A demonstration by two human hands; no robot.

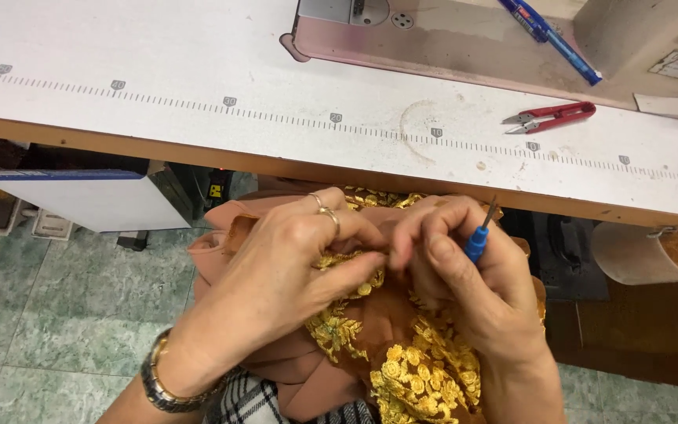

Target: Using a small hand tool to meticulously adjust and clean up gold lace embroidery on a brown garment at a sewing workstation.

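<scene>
My left hand (288, 263), with rings and a wrist bracelet, pinches a bunched brown fabric (276, 369) with gold floral embroidery (421, 377) on my lap. Pressed against it, my right hand (472, 279) grips the same fabric and holds a small blue-handled seam ripper (478, 239) whose metal tip points up. Both hands meet just below the front edge of the sewing table (198, 94).
Red thread snips (551, 116) lie on the white table at the right. A blue pen (555, 35) rests on the sewing machine base (449, 39). A printed ruler scale runs along the tabletop. Green tiled floor (41, 314) shows at left; a cone of gold thread (668, 250) hangs right.
</scene>
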